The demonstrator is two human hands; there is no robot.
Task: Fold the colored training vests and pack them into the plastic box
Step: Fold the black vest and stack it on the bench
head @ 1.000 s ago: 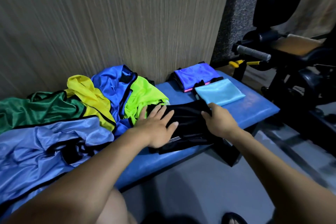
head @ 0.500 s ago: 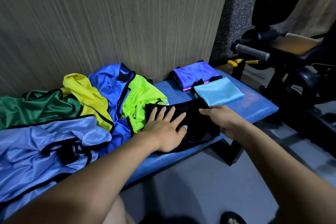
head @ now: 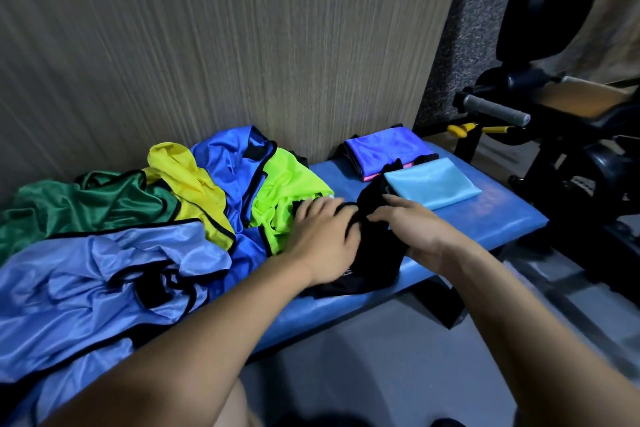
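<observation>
On the bench (head: 498, 215), a loose heap of vests (head: 145, 236) lies at the left. Just right of it, the left hand (head: 323, 236) presses flat, fingers straight, on the black vest (head: 377, 253). The right hand (head: 412, 229) pinches that vest's upper fold. Beyond lie a folded purple vest (head: 384, 149) and a folded light-blue vest (head: 433, 184).
</observation>
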